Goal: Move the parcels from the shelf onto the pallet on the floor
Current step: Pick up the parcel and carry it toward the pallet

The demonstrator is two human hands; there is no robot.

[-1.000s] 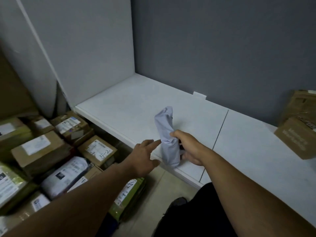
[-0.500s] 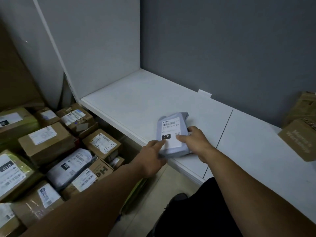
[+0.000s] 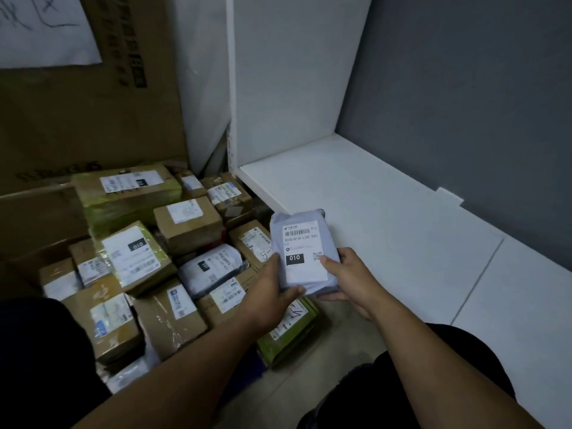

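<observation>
Grey poly parcel point(image 3: 305, 252), label "010" up, held over shelf point(image 3: 387, 218) edge.

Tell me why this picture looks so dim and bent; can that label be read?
Head view: dim, flat light, no glare; wide lens tilts the white shelf walls; the grey mailer parcel is sharp, label reads 010; cardboard boxes at lower left look soft.

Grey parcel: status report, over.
Left hand and right hand both grip grey parcel, label up. Held over shelf front edge. Floor pile left of shelf packed tight; path to it unobstructed.
</observation>
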